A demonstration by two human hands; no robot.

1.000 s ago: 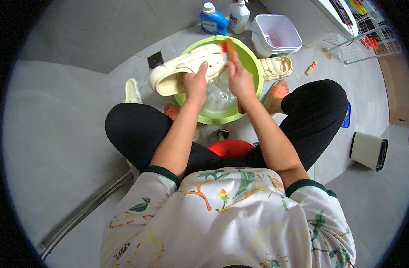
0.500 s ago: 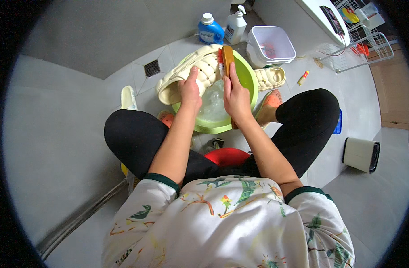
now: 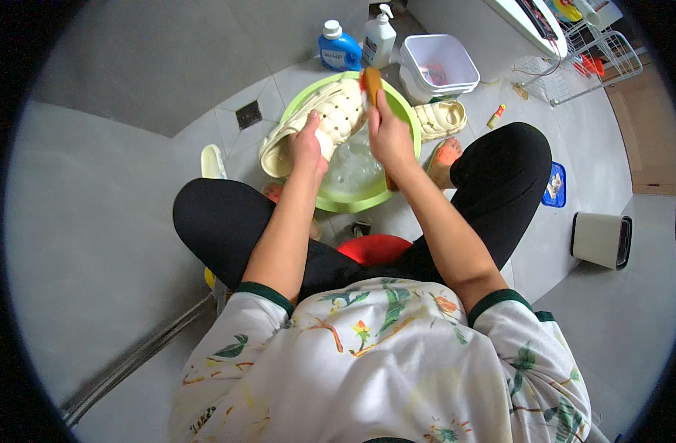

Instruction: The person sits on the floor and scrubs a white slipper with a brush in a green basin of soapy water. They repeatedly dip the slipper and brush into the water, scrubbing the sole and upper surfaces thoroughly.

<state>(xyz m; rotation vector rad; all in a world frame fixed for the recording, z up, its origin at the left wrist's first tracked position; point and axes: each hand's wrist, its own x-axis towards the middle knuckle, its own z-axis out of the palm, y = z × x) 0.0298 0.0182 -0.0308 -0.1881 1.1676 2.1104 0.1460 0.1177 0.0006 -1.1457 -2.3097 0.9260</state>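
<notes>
Spanning the left rim of a green basin (image 3: 352, 204), a cream clog (image 3: 341, 111) is tilted, its toe toward the upper right above the bowl and its heel opening at the lower left, beyond the rim. The clog lies directly against the fingers of the left hand (image 3: 307, 145), which grips it by the near side: the thumb presses on the perforated upper, while the remaining fingers are largely hidden, so their exact placement cannot be told. The right hand (image 3: 390, 136) is closed around a brown-handled brush (image 3: 372, 80), thumb extended along the handle, with no visible gap between fingers and wood. The brush head rises past the hand, its red bristles facing left at the toe of the clog; whether they touch it cannot be told. The lower end of the handle shows below the hand. Bubbly water (image 3: 356, 173) stands in the basin beneath both hands. A second cream clog (image 3: 440, 120) rests on the floor just right of the basin, near a white tub (image 3: 419, 87).
</notes>
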